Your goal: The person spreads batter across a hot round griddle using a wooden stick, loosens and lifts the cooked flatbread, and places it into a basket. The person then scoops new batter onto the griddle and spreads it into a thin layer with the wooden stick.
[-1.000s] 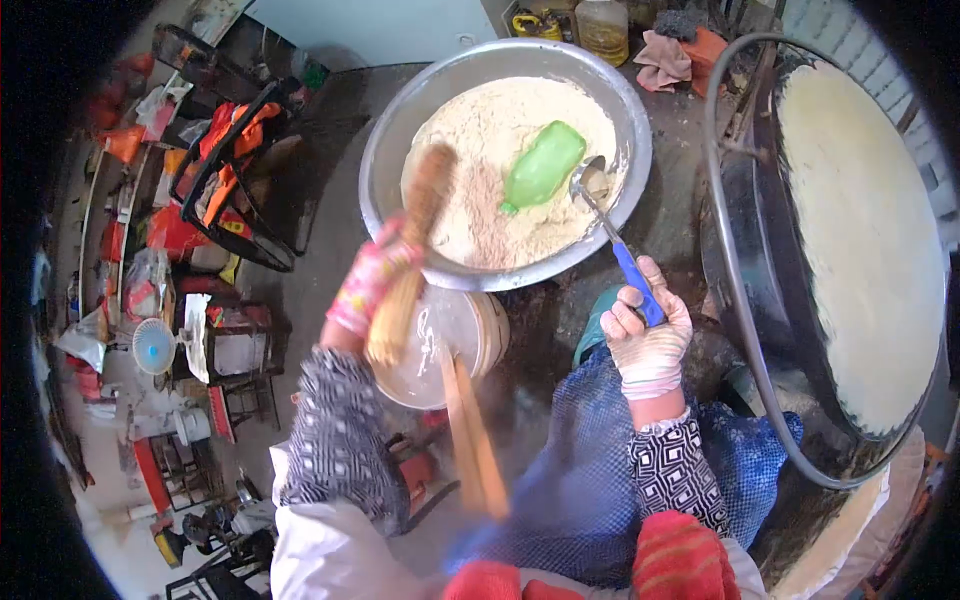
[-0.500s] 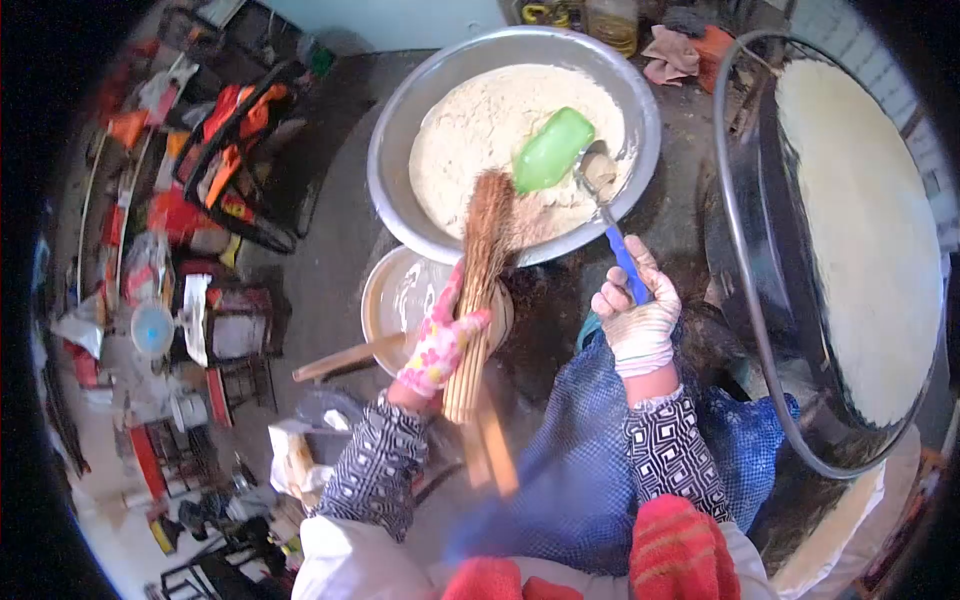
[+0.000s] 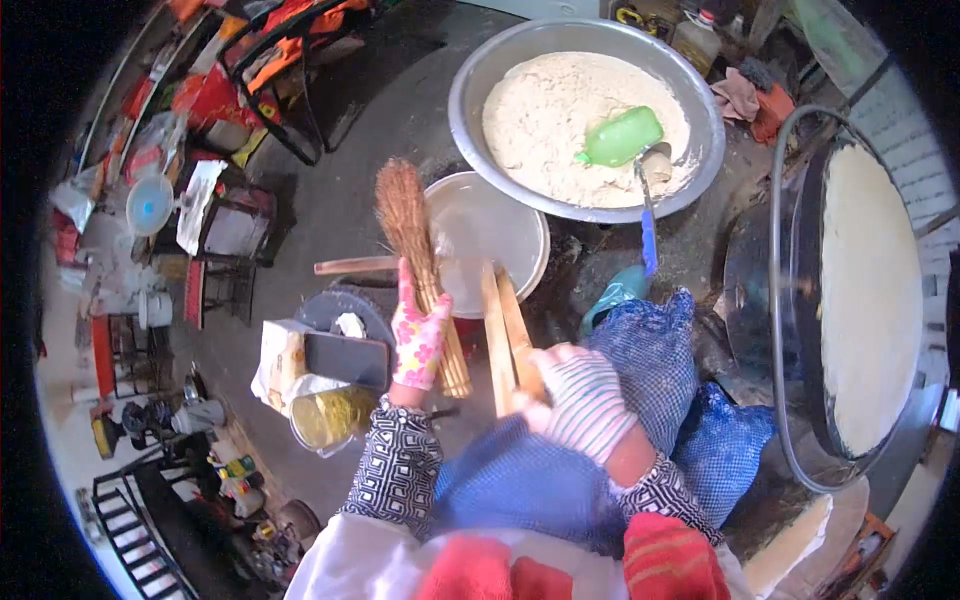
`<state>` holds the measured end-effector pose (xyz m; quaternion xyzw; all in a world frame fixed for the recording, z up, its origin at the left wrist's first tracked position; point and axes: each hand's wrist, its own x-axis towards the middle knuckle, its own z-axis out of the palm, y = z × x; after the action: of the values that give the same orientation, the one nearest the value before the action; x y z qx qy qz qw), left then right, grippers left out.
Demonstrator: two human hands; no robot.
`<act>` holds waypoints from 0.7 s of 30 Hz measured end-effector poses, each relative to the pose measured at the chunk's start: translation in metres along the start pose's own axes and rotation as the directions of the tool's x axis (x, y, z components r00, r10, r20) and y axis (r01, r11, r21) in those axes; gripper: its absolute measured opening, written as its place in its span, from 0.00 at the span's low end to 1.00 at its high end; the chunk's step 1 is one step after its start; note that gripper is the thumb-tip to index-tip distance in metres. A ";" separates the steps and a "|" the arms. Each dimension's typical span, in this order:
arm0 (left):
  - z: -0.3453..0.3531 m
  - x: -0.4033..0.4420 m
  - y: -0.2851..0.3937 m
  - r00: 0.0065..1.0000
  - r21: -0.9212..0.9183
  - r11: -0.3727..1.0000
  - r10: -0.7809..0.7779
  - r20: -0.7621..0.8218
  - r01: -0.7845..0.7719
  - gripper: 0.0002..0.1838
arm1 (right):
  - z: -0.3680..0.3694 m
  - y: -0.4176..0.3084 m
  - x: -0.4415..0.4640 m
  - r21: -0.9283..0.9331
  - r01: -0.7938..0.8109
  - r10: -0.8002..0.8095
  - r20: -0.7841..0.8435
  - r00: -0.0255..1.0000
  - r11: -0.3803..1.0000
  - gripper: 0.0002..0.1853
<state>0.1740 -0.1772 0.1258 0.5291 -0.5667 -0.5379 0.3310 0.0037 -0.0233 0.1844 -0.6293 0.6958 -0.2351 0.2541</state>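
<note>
My left hand [image 3: 420,335], in a pink-flowered glove, holds a bundled-twig whisk broom [image 3: 405,215] upright, its bristles pointing away from me. In a striped glove, my right hand [image 3: 585,400] is closed at the lower end of two flat wooden slats [image 3: 497,340]; their lower ends are partly hidden by it. The slats' upper ends reach the rim of a pale bucket [image 3: 540,250] of cloudy liquid. Beyond it stands a large metal basin [image 3: 462,125] of thick batter [image 3: 545,110]. A green scoop [image 3: 625,137] and a blue-handled ladle [image 3: 649,240] rest in the basin.
At the right is a round griddle [image 3: 870,310] covered by a pale sheet, with a metal ring [image 3: 776,300] beside it. A phone [image 3: 345,360] and a container of yellow stuff [image 3: 328,420] are at the left. Blue patterned cloth [image 3: 650,350] covers my legs.
My right hand has let go of the blue-handled ladle, moved down and left, and closed on the wooden slats. The whisk broom has moved left, away from the basin. The view has shifted.
</note>
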 end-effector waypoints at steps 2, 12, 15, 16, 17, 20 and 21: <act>-0.003 -0.014 -0.022 0.969 0.258 0.937 0.245 -0.004 -0.236 0.40 | -0.017 -0.041 0.013 -0.242 -0.020 0.106 0.350 0.931 0.970 0.29; -0.025 -0.065 -0.027 0.994 0.110 0.994 0.011 0.106 -0.023 0.42 | -0.029 -0.023 0.010 -0.348 -0.103 0.228 0.341 0.912 0.932 0.09; -0.032 -0.061 -0.032 0.991 0.072 0.994 0.072 0.115 -0.080 0.41 | -0.088 -0.003 -0.040 -0.232 -0.254 0.332 0.415 0.847 0.939 0.10; -0.031 -0.062 -0.022 0.991 0.030 0.998 0.059 0.120 -0.062 0.41 | -0.124 -0.015 -0.060 -0.104 -0.366 0.372 0.446 0.814 0.925 0.09; -0.030 -0.064 0.001 0.986 -0.052 0.995 -0.082 0.144 0.090 0.41 | -0.155 -0.026 -0.080 -0.002 -0.563 0.498 0.468 0.730 0.826 0.13; -0.018 -0.037 -0.024 0.969 0.178 0.954 0.247 -0.009 -0.241 0.41 | -0.207 -0.021 -0.166 0.418 -0.734 0.598 0.425 0.679 0.536 0.28; -0.013 -0.032 -0.004 0.972 0.175 0.958 0.235 -0.032 -0.226 0.41 | -0.207 -0.023 -0.176 0.412 -0.737 0.607 0.419 0.675 0.536 0.28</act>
<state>0.1947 -0.1500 0.1307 0.4997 -0.6594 -0.4314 0.3598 -0.0999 0.1509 0.3668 -0.2315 0.7517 -0.2346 0.5712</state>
